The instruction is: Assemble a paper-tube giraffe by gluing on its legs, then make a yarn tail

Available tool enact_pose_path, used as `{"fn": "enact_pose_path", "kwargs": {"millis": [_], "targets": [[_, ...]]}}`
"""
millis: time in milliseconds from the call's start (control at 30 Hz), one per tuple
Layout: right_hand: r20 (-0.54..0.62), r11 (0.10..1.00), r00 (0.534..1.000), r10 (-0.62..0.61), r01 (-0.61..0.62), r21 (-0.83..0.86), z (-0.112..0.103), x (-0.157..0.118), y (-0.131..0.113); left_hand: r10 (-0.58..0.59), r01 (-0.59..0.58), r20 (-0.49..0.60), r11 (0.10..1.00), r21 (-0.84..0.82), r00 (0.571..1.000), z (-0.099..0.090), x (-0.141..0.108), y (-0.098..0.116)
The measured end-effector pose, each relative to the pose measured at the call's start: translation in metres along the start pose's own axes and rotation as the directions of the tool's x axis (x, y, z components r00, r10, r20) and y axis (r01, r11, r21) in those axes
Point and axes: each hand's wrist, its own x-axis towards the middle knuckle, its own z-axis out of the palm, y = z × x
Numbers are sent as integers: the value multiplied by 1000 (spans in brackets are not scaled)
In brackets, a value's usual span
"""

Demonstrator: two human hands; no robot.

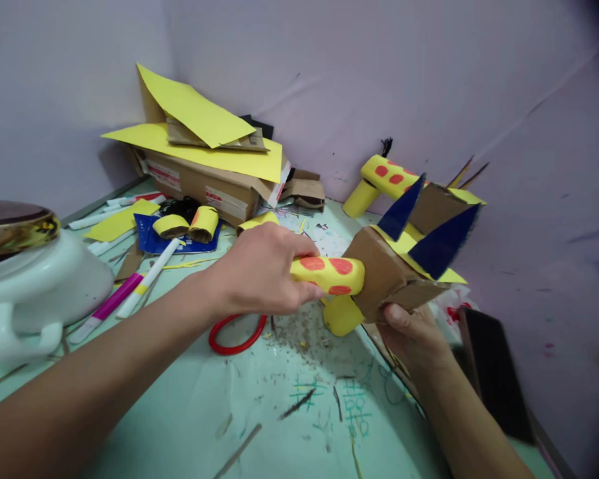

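My left hand [272,269] grips a yellow paper tube [337,274] painted with orange-red spots. The tube's far end meets the side of a brown cardboard box [379,269]; whether it is glued there I cannot tell. Two dark blue pointed pieces [446,243] stand up from the box's yellow top. Underneath, a plain yellow tube [343,315] sticks out. My right hand [419,339] holds the box from below, thumb on its near face and fingers hidden. Behind it stands a similar craft piece with a spotted yellow tube [387,174].
Stacked yellow sheets [199,113] lie on a cardboard box [204,189] at the back. Markers [112,303], a white mug [44,286] and short tubes [204,223] fill the left. A red scissor-like loop [237,349] and scraps lie on the table; a dark phone-like slab [496,372] is at right.
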Motion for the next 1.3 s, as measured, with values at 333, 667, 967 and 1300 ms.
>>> {"fn": "enact_pose_path", "kwargs": {"millis": [333,667,967,1300], "targets": [[0,999,999,45,-45,-6,-8,-3,3,80,-80,17,995,57,997,0,-4,-1],[31,989,997,76,-71,-127,-17,-3,7,38,-37,-15,996,78,999,3,-5,1],[7,999,1000,-25,26,-24,-10,4,4,-116,116,16,945,-305,993,-10,-2,3],[-85,996,993,-81,83,18,-8,7,3,-435,431,212,502,-750,875,-6,6,-5]]}}
